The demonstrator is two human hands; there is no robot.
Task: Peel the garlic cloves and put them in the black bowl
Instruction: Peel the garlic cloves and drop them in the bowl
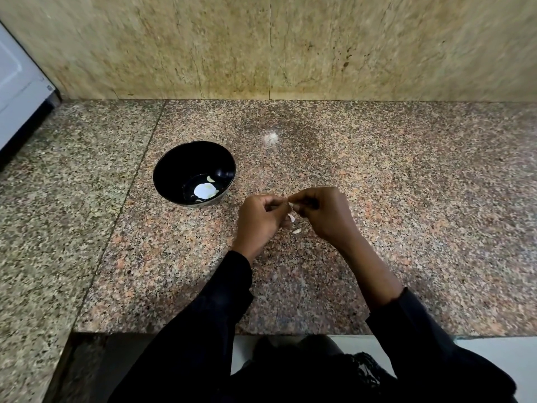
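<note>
The black bowl (174,170) stands on the granite counter, left of my hands. A peeled garlic clove (209,178) lies inside it near a bright light reflection. My left hand (260,218) and my right hand (322,212) meet just right of the bowl, fingers curled, pinching a small garlic clove (291,204) between them. A strip of white skin (291,218) hangs below the fingers. A small pale piece (296,231) lies on the counter under the hands; I cannot tell whether it is a clove or skin.
The speckled granite counter (377,170) runs to a beige stone wall at the back. A white appliance (20,91) stands at the far left. The counter's front edge (290,334) lies near my body, with a step-down at the left.
</note>
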